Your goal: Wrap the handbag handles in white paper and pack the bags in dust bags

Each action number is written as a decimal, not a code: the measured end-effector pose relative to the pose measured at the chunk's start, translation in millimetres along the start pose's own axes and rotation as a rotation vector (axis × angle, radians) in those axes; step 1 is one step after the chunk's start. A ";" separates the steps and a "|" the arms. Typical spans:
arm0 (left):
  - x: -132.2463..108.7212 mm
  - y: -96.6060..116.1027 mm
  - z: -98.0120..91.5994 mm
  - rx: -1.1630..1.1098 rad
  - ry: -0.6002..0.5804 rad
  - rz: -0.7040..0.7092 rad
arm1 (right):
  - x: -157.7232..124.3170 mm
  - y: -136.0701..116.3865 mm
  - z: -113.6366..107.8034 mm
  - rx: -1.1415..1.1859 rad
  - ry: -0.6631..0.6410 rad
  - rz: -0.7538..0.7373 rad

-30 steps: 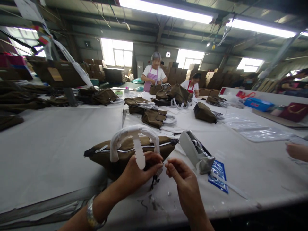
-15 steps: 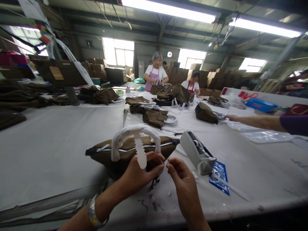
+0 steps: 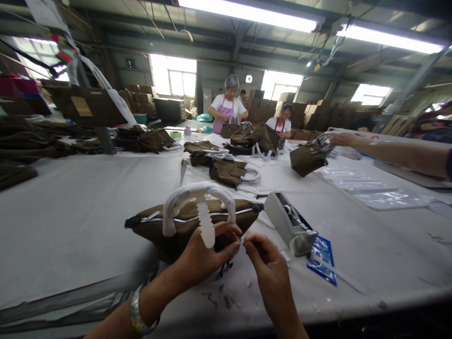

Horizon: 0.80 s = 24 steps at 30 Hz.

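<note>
An olive-brown handbag point(image 3: 157, 238) with a silver zipper along its top stands upright in front of me. Its arched handle point(image 3: 170, 207) is wrapped in white, and a white strip with notched edges point(image 3: 205, 223) hangs down from it. My left hand point(image 3: 203, 256) is at the front of the bag, thumb and fingers pinched together. Close by on the right, my right hand point(image 3: 270, 263) also pinches, its fingertips almost meeting the left ones. Whatever lies between the fingertips is too small to name. Small dark cord ends point(image 3: 226, 268) dangle beneath my left hand.
A grey tape dispenser point(image 3: 289, 223) stands right of the bag, beside a blue printed card point(image 3: 323, 261). Several brown bags lie farther back. A co-worker's arm point(image 3: 391, 153) holds another bag point(image 3: 307, 157) at the right, near clear plastic sheets point(image 3: 374, 190). Two people work across the table.
The co-worker at the right has lifted and turned a brown bag, and the arm has come farther in. My hands stay nearly where they were, both still pinching.
</note>
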<state>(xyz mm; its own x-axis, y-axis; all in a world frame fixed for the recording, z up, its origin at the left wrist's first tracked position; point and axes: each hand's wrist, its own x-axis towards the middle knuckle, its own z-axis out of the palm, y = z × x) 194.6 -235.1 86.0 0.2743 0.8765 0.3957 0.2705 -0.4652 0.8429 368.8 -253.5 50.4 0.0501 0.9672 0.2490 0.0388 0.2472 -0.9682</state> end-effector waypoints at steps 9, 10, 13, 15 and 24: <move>-3.0 1.1 -1.3 0.007 0.019 -0.003 | -1.1 -8.6 0.9 -0.268 0.014 -0.190; -3.4 2.2 -1.5 -0.006 0.024 -0.011 | -1.0 -10.4 1.5 -0.292 0.015 -0.213; -4.3 5.0 -1.1 -0.038 0.030 -0.046 | -0.5 -14.8 4.5 -0.343 0.021 -0.269; -3.9 4.7 -0.1 -0.048 0.045 -0.062 | 0.1 -16.9 6.4 -0.373 0.027 -0.305; -11.4 -10.1 -7.6 0.200 0.191 0.129 | 2.4 6.0 -5.7 -0.312 0.109 -0.224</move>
<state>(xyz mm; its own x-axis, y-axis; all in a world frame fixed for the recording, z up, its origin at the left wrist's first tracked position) 181.7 -239.4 75.8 0.1446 0.8075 0.5718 0.4259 -0.5724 0.7007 374.8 -250.1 45.3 0.1111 0.8754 0.4705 0.3614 0.4054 -0.8397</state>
